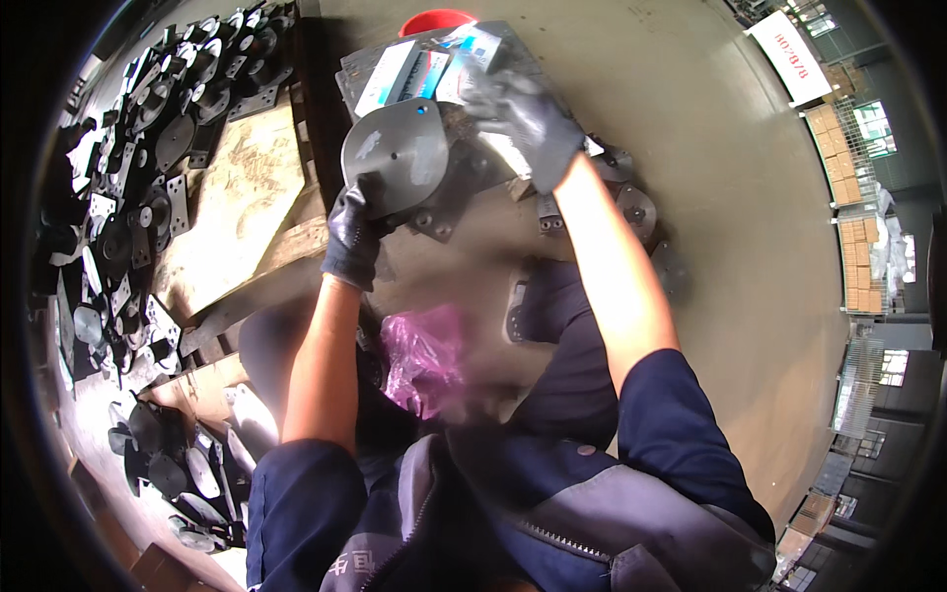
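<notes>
In a dark glove, my left hand (354, 235) grips the lower edge of a flat grey metal plate (397, 158). The plate is rounded, with a small hole at its centre and another near its far corner. My right hand (526, 120), gloved too, hovers right of the plate, its fingers smeared by motion. Beyond it lie a white and blue box (395, 77) and a second blue and white packet (472, 61), partly covered by that hand. Both rest on a dark worktop (513, 49).
Many dark metal parts (176, 141) crowd a pallet on the left, around a bare wooden board (237, 197). More plates (163, 449) lie below it. A pink plastic bag (424, 355) sits between my legs. Several metal parts (636, 209) stand right of the worktop. A red bucket (437, 20) is behind.
</notes>
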A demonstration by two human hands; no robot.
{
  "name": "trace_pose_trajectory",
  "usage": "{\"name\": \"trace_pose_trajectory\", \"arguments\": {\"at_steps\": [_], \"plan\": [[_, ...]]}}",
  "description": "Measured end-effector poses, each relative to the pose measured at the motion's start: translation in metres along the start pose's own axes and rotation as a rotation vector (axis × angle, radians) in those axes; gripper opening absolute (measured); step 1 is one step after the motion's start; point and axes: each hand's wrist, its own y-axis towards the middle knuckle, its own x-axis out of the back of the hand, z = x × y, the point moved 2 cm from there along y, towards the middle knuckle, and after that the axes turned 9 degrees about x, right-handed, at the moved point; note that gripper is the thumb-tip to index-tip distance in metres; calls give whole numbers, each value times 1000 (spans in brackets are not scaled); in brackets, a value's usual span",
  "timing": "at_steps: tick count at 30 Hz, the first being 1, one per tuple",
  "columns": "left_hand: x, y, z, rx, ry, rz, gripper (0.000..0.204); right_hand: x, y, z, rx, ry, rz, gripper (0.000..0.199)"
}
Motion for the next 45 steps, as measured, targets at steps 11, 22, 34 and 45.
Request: {"name": "trace_pose_trajectory", "arguments": {"at_steps": [11,22,34,45], "plan": [[-37,13,-18,14,-33,-296,39,180,-100,-55,250,-1250,-402,11],[-35,14,-24,91,-110,-265,46,164,-79,-81,417,-1489,-374,10],[-49,13,-28,26,-35,-337,42,145,-79,-80,374,-1337,-454,13],[-38,15,-21,11,1,-341,45,143,-71,-81,294,-1352,-397,20]]}}
